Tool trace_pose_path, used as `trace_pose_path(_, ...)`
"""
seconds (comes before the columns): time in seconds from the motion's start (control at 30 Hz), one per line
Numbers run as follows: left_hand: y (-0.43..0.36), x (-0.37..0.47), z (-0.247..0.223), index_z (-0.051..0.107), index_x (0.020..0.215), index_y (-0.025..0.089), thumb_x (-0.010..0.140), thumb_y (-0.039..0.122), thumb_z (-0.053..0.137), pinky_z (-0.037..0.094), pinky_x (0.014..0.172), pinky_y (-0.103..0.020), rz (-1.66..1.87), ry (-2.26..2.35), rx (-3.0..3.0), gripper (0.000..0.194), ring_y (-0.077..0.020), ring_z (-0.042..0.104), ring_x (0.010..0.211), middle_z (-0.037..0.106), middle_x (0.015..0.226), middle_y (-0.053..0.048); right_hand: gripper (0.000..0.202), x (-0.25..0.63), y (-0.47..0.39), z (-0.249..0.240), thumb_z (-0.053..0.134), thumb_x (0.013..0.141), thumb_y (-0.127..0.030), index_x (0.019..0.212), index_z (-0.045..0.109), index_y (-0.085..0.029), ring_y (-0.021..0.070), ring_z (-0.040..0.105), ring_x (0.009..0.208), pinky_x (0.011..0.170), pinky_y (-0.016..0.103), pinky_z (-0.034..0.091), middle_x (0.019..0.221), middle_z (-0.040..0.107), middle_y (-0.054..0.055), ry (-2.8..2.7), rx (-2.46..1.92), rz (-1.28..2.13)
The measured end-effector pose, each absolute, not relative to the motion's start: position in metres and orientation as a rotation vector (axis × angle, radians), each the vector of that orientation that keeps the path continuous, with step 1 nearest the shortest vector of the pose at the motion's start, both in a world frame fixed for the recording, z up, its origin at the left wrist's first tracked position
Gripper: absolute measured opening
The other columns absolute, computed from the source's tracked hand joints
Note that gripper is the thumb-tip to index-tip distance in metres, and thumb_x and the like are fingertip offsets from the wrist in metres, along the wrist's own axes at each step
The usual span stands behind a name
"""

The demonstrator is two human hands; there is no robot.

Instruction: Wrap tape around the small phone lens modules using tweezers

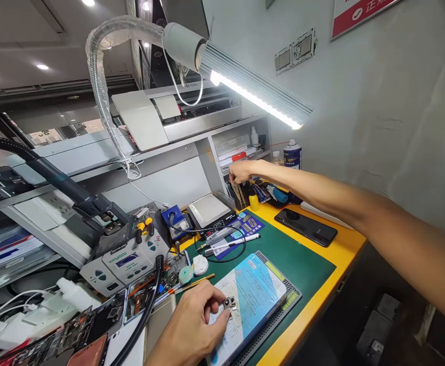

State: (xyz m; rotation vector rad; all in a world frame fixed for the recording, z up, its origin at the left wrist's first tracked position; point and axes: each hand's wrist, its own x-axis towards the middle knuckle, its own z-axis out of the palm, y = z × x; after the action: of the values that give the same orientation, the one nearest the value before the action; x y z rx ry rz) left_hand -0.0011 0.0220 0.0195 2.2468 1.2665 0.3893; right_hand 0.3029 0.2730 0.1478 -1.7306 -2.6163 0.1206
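Observation:
My left hand (195, 321) rests at the near edge of a blue and white box (258, 287). Its thumb and index finger pinch a small phone camera module (230, 304) with dark lenses, held against the box top. A perforated grey mat (291, 301) lies under the box. My right arm stretches across to the back of the bench, where my right hand (241, 172) is closed above a group of upright tools (239, 195), tweezers among them. Whatever its fingers hold is hidden. A yellow bottle (253, 201) stands just below that hand.
A black phone (305, 227) lies at the right edge of the green mat (302, 264). Pens, a cable and a soldering station (129, 264) are behind and left. A lit lamp (256, 86) hangs overhead. Phone parts and a black hose (146, 310) crowd the left.

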Motion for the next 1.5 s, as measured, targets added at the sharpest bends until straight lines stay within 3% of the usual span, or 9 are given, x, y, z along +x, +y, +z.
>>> trace_pose_path(0.27,0.022,-0.001,0.019,0.070,0.092,0.017,0.085,0.033,0.059,0.043,0.063,-0.030,0.390,1.264,2.239,0.021,-0.0186,0.054,0.066,0.066,0.082,-0.004,0.034,0.290,0.260,0.152,0.068,0.100,-0.035,0.128,0.066,-0.016,0.0250,0.071,0.104,0.087,0.044,0.061,0.126,0.069,0.010,-2.600,-1.968,0.035)
trace_pose_path(0.77,0.019,-0.001,0.023,0.070,0.090,0.019,0.085,0.032,0.060,0.043,0.062,-0.029,0.398,1.277,2.209,0.018,-0.0187,0.056,0.068,0.065,0.082,-0.003,0.035,0.279,0.250,0.144,0.069,0.100,-0.035,0.129,0.065,-0.017,0.0266,0.069,0.110,0.092,0.047,0.060,0.131,0.067,0.011,-2.543,-1.976,-0.200)
trace_pose_path(1.27,0.018,0.000,0.027,0.072,0.086,0.019,0.084,0.029,0.060,0.043,0.062,-0.028,0.433,1.285,2.246,0.016,-0.0178,0.057,0.068,0.065,0.079,-0.002,0.034,0.276,0.224,0.149,0.068,0.100,-0.035,0.129,0.066,-0.017,0.0261,0.069,0.110,0.093,0.047,0.059,0.130,0.068,0.011,-2.356,-1.878,-0.175)
trace_pose_path(1.4,0.018,-0.001,0.029,0.072,0.088,0.018,0.084,0.029,0.063,0.043,0.062,-0.028,0.468,1.265,2.258,0.015,-0.0180,0.058,0.068,0.066,0.079,-0.002,0.030,0.284,0.197,0.158,0.068,0.100,-0.040,0.118,0.070,-0.015,0.0250,0.071,0.104,0.090,0.045,0.059,0.120,0.071,0.009,-2.244,-1.720,-0.091)
trace_pose_path(1.5,0.018,-0.001,0.029,0.073,0.089,0.019,0.083,0.028,0.065,0.042,0.062,-0.028,0.486,1.255,2.246,0.014,-0.0178,0.058,0.068,0.066,0.079,-0.002,0.034,0.285,0.168,0.156,0.063,0.101,-0.045,0.104,0.072,-0.013,0.0209,0.070,0.085,0.077,0.037,0.058,0.095,0.072,0.005,-2.151,-1.577,0.047)
